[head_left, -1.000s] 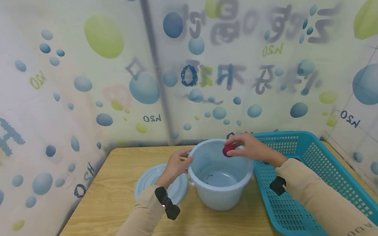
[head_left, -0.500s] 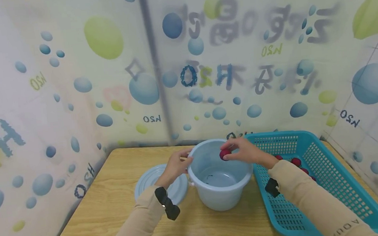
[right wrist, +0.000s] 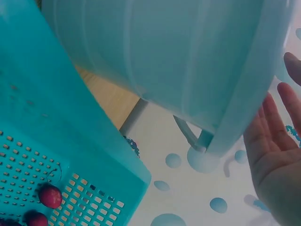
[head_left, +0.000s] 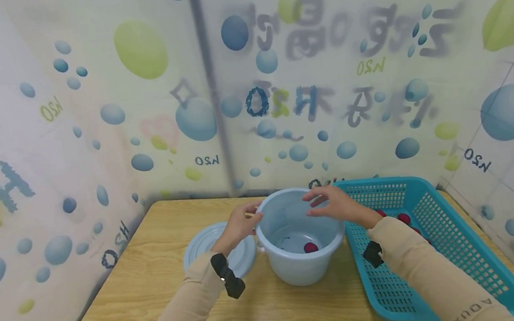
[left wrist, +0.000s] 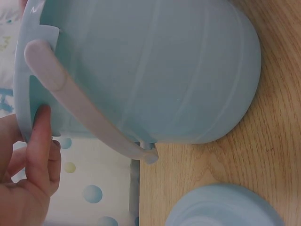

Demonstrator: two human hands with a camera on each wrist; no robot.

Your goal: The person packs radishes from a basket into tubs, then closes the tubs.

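Note:
A light blue bucket (head_left: 298, 273) stands upright on the table in the head view. My left hand (head_left: 240, 226) grips its left rim; in the left wrist view the fingers (left wrist: 40, 150) pinch the rim beside the pale handle (left wrist: 84, 110). One dark red round fruit (head_left: 311, 247) lies on the bucket's floor. Over the bucket's right rim hangs my right hand (head_left: 338, 205), fingers spread and holding nothing. The right wrist view has that hand (right wrist: 273, 155) beside the rim with its palm bare.
A turquoise perforated basket (head_left: 367, 294) sits right of the bucket, holding several dark red fruits (head_left: 403, 218), partly hidden by my sleeve. The bucket's blue lid (head_left: 196, 249) lies on the wooden table (head_left: 126, 297) to the left. A patterned curtain (head_left: 164, 112) hangs behind.
The red fruit pinched in my right hand moved slightly left over the bucket, then dropped to its floor as the fingers parted. My left hand has stayed on the rim.

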